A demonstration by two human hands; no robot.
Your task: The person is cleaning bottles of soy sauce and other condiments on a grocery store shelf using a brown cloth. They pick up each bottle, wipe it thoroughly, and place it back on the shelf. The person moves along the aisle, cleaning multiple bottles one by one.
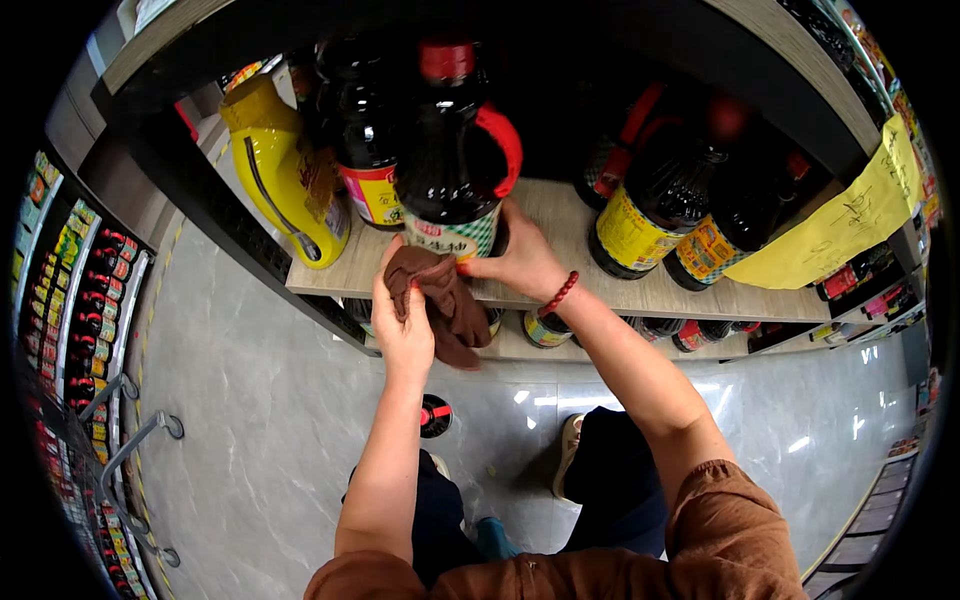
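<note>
My left hand (403, 322) grips a brown cloth (442, 300) against the lower front of a large dark soy sauce bottle (450, 165) with a red cap and red handle. Around the lower right side of that same bottle curls my right hand (521, 255), a red bead bracelet at its wrist. The bottle is at the front of a wood-look shelf (675, 301); its base is hidden by the cloth and hands. Directly behind it to the left is another dark bottle (367, 150) with a red and yellow label.
A yellow bottle (289, 187) stands at the shelf's left end. More dark bottles (645, 217) and a yellow paper sheet (840, 217) are on the right. Below, a red-topped bottle (436, 416) stands on the floor near my feet. A wheeled metal cart (135, 442) is at far left.
</note>
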